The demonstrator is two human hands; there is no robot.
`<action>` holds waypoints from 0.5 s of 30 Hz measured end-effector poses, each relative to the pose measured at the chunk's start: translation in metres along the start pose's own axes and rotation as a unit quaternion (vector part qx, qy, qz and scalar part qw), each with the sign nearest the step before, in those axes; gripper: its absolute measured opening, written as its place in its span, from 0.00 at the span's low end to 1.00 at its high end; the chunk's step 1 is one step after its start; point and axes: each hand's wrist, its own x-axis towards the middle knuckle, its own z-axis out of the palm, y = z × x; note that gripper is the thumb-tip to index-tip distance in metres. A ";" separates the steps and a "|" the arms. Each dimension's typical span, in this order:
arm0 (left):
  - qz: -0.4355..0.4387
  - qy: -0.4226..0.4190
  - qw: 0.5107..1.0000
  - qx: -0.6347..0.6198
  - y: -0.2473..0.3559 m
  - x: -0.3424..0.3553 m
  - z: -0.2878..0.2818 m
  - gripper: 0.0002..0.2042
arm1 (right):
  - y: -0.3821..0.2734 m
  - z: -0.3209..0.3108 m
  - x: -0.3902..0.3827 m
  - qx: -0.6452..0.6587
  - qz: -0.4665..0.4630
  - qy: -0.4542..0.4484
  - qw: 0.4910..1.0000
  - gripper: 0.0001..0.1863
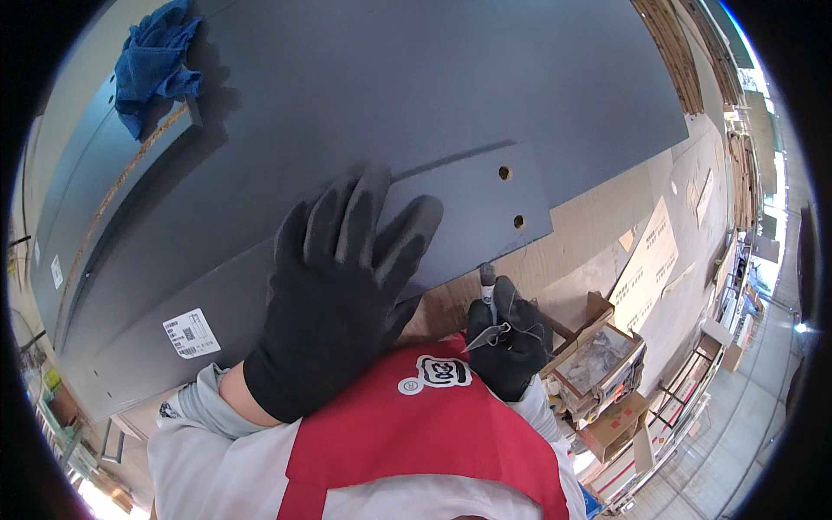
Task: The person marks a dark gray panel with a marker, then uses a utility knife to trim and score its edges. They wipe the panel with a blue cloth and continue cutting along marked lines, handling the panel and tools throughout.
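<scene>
Pointed metal tool (488,336) is gripped in the right hand (513,342), just off the near edge of the narrow board (472,212). Left hand (342,269) is spread on that board, nothing grasped. Board is laid on a larger panel (520,69), two holes (504,173) seen at its right end. Blue cloth (156,65) is draped at upper left.

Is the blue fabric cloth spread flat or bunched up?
Bunched up: the blue fabric cloth lies in a heap of creases and overlapping folds.
</scene>
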 end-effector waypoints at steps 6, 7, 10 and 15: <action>-0.001 0.008 1.000 0.001 -0.001 -0.002 -0.001 0.31 | -0.005 -0.009 0.010 -0.097 -0.038 -0.063 0.992 0.13; 0.002 0.009 1.000 0.000 0.000 -0.002 0.003 0.31 | -0.004 -0.010 0.007 -0.095 -0.042 -0.049 0.993 0.13; -0.003 0.007 1.000 0.006 0.001 -0.004 0.001 0.31 | 0.000 -0.010 0.011 -0.087 -0.073 -0.017 0.993 0.14; 0.001 0.002 1.000 0.001 -0.001 -0.002 0.002 0.31 | -0.007 -0.007 0.011 -0.068 -0.035 -0.031 0.997 0.17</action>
